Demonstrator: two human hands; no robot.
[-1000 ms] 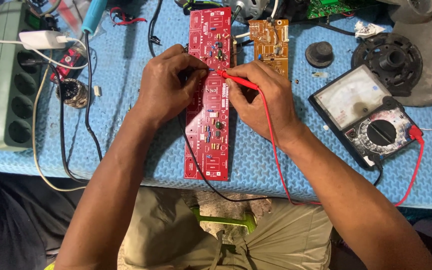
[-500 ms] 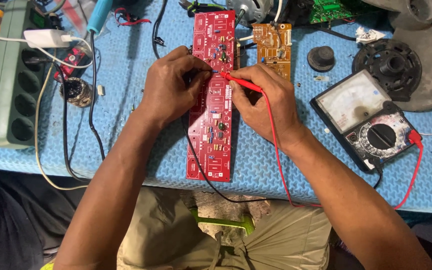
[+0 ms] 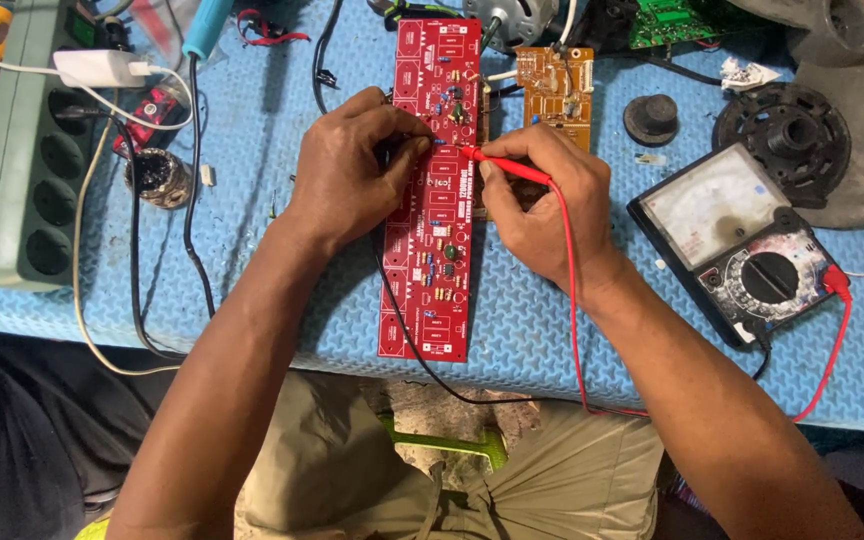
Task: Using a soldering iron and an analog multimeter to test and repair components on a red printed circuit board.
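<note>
Little has moved since earlier; my right hand (image 3: 542,215) keeps its grip clamped on the red probe (image 3: 507,167), my left hand (image 3: 352,165) pinches another against the red circuit board (image 3: 432,190), upper middle of the counter (image 3: 252,250).

Blue foam mat (image 3: 252,260) carries red circuit board (image 3: 430,250), analog multimeter (image 3: 742,245), green power strip (image 3: 22,160), brown board (image 3: 555,90).

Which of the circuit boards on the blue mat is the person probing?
The long red board, lying lengthwise between both hands. The right hand touches a red probe to it; the smaller orange-brown board and green board lie untouched.
</note>
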